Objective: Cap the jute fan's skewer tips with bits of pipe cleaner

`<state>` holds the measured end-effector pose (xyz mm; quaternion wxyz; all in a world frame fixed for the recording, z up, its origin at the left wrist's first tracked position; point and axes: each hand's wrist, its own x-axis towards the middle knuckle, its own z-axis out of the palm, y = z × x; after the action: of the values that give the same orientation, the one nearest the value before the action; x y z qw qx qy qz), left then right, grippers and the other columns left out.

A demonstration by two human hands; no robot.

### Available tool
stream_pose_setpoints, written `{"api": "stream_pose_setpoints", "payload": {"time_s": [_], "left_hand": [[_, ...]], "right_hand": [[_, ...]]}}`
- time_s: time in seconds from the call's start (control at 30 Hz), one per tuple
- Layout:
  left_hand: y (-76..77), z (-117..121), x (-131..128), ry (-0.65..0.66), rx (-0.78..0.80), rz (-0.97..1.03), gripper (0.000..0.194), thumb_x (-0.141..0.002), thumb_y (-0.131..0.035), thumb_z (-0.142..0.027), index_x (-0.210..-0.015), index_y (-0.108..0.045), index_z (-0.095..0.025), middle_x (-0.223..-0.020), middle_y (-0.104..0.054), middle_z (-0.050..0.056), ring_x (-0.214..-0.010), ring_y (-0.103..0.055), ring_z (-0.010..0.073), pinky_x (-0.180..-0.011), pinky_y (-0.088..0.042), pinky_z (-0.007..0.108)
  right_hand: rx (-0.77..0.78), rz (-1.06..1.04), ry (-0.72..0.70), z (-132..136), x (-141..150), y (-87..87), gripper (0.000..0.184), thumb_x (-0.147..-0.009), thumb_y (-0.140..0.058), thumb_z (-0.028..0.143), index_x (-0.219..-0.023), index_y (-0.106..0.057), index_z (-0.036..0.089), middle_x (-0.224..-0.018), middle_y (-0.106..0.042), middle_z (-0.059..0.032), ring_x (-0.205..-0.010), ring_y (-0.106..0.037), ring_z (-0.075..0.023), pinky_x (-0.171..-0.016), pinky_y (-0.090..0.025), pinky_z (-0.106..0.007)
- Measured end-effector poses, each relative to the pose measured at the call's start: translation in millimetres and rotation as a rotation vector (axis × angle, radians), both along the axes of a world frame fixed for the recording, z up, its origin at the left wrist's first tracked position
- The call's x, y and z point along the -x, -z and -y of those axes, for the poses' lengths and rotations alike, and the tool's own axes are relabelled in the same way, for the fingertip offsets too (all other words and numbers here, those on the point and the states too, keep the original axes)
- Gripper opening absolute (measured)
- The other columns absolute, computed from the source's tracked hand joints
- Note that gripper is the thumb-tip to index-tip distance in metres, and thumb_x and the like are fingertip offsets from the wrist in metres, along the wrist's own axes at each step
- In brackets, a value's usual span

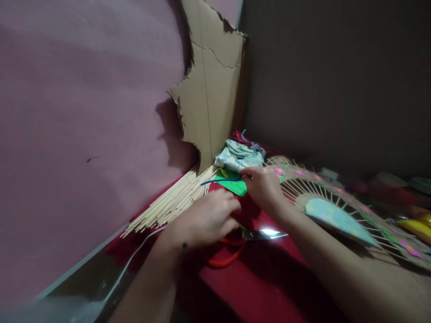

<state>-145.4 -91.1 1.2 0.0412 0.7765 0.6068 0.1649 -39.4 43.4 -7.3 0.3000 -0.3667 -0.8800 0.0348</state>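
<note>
My right hand is closed in a pinch at one end of a thin blue pipe cleaner, beside a folded pale blue patterned cloth. Curled fingers, slightly blurred, show on my left hand, and a bit of yellow peeks out by its fingertips; what it holds is hidden. Scissors with red-orange handles lie just under and beside the left hand, their blade pointing right. A green sheet rests between the hands and the cloth.
Thin wooden sticks lie in a bundle along the pink wall. Torn cardboard stands in the corner. A decorated stick fan with pink flowers lies at right. A white cord trails off the red surface.
</note>
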Motion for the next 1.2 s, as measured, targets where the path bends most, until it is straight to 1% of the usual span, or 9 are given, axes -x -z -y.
{"api": "stream_pose_setpoints", "payload": {"time_s": [0.1,0.2,0.33,0.5,0.67,0.8,0.9,1.0,1.2], "left_hand": [[17.4,11,-17,-0.02,0.095,-0.173,0.01,-0.081,-0.046,-0.021,-0.081,-0.054,-0.016,-0.082,-0.058,0.006,-0.075,-0.052,0.019,-0.07,-0.043,0.033],[27.2,13,-21,-0.004,0.123,-0.183,0.01,-0.082,-0.042,-0.023,-0.084,-0.05,-0.016,-0.083,-0.056,0.007,-0.072,-0.05,0.019,-0.069,-0.043,0.035],[29.3,16,-20,0.006,0.135,-0.203,0.012,-0.076,-0.043,-0.018,-0.087,-0.048,-0.017,-0.086,-0.054,0.007,-0.075,-0.048,0.0191,-0.072,-0.043,0.035],[27.8,20,-22,-0.068,0.143,-0.213,0.014,-0.081,-0.042,-0.026,-0.091,-0.047,-0.016,-0.091,-0.054,0.008,-0.078,-0.049,0.02,-0.07,-0.041,0.033],[12.3,43,-6,-0.226,0.163,-0.264,0.01,-0.08,-0.043,-0.017,-0.089,-0.048,-0.018,-0.09,-0.056,0.007,-0.078,-0.05,0.0181,-0.067,-0.039,0.03],[-10.5,61,5,-0.374,0.099,-0.232,0.023,-0.084,-0.04,-0.02,-0.104,-0.05,-0.019,-0.094,-0.059,0.007,-0.084,-0.053,0.0183,-0.071,-0.041,0.029],[-25.8,57,4,-0.484,0.108,-0.228,0.028,-0.086,-0.037,-0.023,-0.112,-0.048,-0.019,-0.099,-0.06,0.008,-0.087,-0.055,0.0185,-0.073,-0.042,0.027],[-34.5,42,-1,-0.547,0.153,-0.311,0.026,-0.085,-0.037,-0.02,-0.106,-0.052,-0.017,-0.1,-0.06,0.01,-0.086,-0.057,0.0192,-0.07,-0.042,0.027],[-43.2,29,-3,-0.557,0.187,-0.461,0.02,-0.084,-0.036,-0.018,-0.094,-0.054,-0.016,-0.09,-0.061,0.011,-0.072,-0.057,0.0198,-0.058,-0.039,0.029]], "right_hand": [[-0.002,0.007,0.006,0,-1,-2.5,0.028,-0.08,-0.05,0.016,-0.097,-0.072,0.022,-0.091,-0.071,-0.006,-0.086,-0.065,-0.0209,-0.077,-0.045,-0.027],[0.002,0.007,0.012,0,-2,-5.1,0.028,-0.08,-0.05,0.017,-0.096,-0.072,0.023,-0.091,-0.071,-0.0052,-0.087,-0.065,-0.0213,-0.077,-0.045,-0.027],[0.029,0.025,0.016,-3,-2,-6.4,0.028,-0.079,-0.051,0.016,-0.096,-0.072,0.023,-0.092,-0.071,-0.0058,-0.089,-0.065,-0.0223,-0.078,-0.045,-0.028],[0.089,0.051,-0.006,-9,-4,-6.2,0.029,-0.079,-0.05,0.015,-0.096,-0.072,0.023,-0.094,-0.071,-0.007,-0.092,-0.065,-0.0228,-0.079,-0.045,-0.028],[0.144,0.054,-0.019,-15,-6,-7.4,0.029,-0.077,-0.051,0.013,-0.095,-0.072,0.023,-0.094,-0.071,-0.007,-0.093,-0.064,-0.0225,-0.078,-0.044,-0.027],[0.162,0.049,-0.032,-19,-6,-6.1,0.03,-0.075,-0.052,0.012,-0.094,-0.073,0.024,-0.095,-0.071,-0.0064,-0.093,-0.064,-0.0224,-0.078,-0.044,-0.026],[0.161,0.052,-0.043,-22,-6,-5.0,0.03,-0.075,-0.052,0.012,-0.093,-0.073,0.023,-0.095,-0.071,-0.0068,-0.093,-0.064,-0.0222,-0.078,-0.043,-0.026],[0.151,0.052,-0.047,-23,-7,-5.8,0.031,-0.074,-0.052,0.012,-0.094,-0.073,0.024,-0.092,-0.071,-0.0072,-0.091,-0.064,-0.0222,-0.076,-0.043,-0.026],[0.133,0.029,-0.043,-23,-9,-8.0,0.031,-0.073,-0.053,0.01,-0.094,-0.072,0.022,-0.091,-0.071,-0.0078,-0.09,-0.063,-0.0218,-0.075,-0.043,-0.026]]}}
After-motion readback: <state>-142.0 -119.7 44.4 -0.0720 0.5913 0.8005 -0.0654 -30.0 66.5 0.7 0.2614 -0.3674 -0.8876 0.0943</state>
